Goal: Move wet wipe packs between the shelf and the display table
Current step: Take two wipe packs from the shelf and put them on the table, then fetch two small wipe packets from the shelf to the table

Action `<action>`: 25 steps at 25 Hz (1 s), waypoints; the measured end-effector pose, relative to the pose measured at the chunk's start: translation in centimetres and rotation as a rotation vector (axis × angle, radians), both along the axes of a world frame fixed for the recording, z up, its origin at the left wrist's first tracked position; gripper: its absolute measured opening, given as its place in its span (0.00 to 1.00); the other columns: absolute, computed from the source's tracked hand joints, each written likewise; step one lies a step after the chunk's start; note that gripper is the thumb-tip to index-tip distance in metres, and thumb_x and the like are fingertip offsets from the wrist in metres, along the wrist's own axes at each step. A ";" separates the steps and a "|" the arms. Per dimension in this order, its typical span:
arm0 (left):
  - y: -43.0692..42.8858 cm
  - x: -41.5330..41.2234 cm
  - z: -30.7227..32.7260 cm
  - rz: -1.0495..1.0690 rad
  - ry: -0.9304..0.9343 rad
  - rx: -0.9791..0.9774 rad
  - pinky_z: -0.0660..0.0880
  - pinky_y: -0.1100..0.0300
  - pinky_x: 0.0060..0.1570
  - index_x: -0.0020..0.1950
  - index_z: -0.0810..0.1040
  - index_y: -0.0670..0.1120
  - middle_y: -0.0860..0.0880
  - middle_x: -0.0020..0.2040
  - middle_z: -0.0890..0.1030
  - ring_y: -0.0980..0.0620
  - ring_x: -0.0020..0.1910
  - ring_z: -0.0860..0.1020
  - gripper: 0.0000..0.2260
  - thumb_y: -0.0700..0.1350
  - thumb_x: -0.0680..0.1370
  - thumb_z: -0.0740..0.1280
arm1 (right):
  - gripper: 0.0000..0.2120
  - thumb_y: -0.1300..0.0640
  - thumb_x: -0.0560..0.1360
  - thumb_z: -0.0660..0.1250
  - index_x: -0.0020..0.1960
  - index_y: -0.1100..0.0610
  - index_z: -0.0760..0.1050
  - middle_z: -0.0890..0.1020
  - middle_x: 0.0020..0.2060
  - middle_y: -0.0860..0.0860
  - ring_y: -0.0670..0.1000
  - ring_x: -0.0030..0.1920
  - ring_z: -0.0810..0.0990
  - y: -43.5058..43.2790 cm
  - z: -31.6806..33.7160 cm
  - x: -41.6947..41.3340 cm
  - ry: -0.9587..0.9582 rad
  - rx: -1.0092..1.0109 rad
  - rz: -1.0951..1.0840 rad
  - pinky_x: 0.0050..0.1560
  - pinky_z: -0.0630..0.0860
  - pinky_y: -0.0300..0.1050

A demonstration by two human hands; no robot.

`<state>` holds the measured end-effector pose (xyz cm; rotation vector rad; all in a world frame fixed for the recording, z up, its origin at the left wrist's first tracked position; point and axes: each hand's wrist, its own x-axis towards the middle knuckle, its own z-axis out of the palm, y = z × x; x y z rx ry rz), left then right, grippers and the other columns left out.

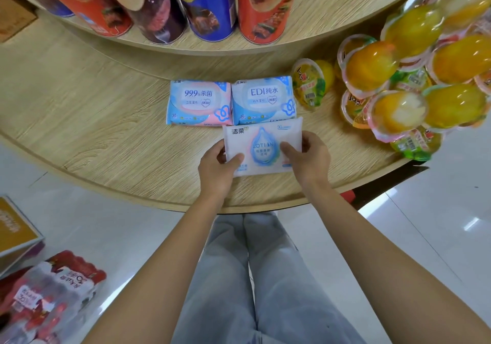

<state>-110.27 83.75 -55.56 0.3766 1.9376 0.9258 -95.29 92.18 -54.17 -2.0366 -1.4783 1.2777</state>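
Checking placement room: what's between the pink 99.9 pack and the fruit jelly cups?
Head view: only the blue EDI pack lies between the pink 99.9 pack and the jelly cups, touching the pink one.

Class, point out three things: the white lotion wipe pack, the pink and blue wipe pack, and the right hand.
white lotion wipe pack [263,145], head view, blue droplet print.
pink and blue wipe pack [198,103], head view, front label.
right hand [309,157], head view, back of hand.

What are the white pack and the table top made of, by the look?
White pack: looks like soft plastic film with a slight sheen; it creases where the left hand and right hand grip it. Table top: pale wood-grain, matte, with a uniform streaked pattern, so probably laminate rather than solid wood.
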 end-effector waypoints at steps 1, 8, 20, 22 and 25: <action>0.2 -0.1 0.0 0.014 -0.018 -0.009 0.78 0.45 0.53 0.55 0.79 0.50 0.48 0.49 0.83 0.45 0.50 0.81 0.14 0.42 0.70 0.72 | 0.12 0.54 0.70 0.72 0.51 0.57 0.77 0.82 0.46 0.53 0.54 0.47 0.80 0.1 0.0 0.1 0.000 0.002 0.015 0.47 0.79 0.53; -1.1 -0.9 4.1 -0.306 0.418 0.041 0.76 0.55 0.49 0.56 0.77 0.46 0.47 0.54 0.77 0.53 0.44 0.77 0.12 0.44 0.74 0.68 | 0.15 0.57 0.74 0.67 0.60 0.58 0.75 0.78 0.53 0.53 0.48 0.50 0.75 -2.2 2.8 4.0 -0.040 0.047 0.076 0.52 0.71 0.39; -3.5 10.5 10.3 -1.778 0.340 0.337 0.74 0.59 0.51 0.59 0.78 0.47 0.48 0.55 0.81 0.48 0.50 0.79 0.12 0.42 0.77 0.63 | 0.09 0.62 0.77 0.61 0.53 0.60 0.79 0.83 0.47 0.55 0.55 0.46 0.79 -28.6 10.3 9.7 -0.020 -0.104 -0.429 0.51 0.72 0.45; -5.5 15.9 11.5 -1.987 0.318 0.462 0.72 0.61 0.52 0.59 0.78 0.46 0.47 0.56 0.81 0.48 0.52 0.80 0.12 0.43 0.77 0.63 | 0.10 0.61 0.77 0.61 0.55 0.58 0.78 0.82 0.47 0.55 0.54 0.45 0.78 -35.6 10.7 9.8 -0.009 -0.161 -0.701 0.50 0.72 0.44; -11.7 25.1 13.3 -2.278 0.196 0.587 0.75 0.57 0.54 0.58 0.79 0.44 0.45 0.54 0.82 0.46 0.49 0.80 0.11 0.40 0.77 0.63 | 0.11 0.61 0.76 0.62 0.57 0.56 0.78 0.82 0.47 0.53 0.49 0.44 0.76 -46.4 10.4 9.0 -0.024 -0.229 -1.066 0.45 0.69 0.39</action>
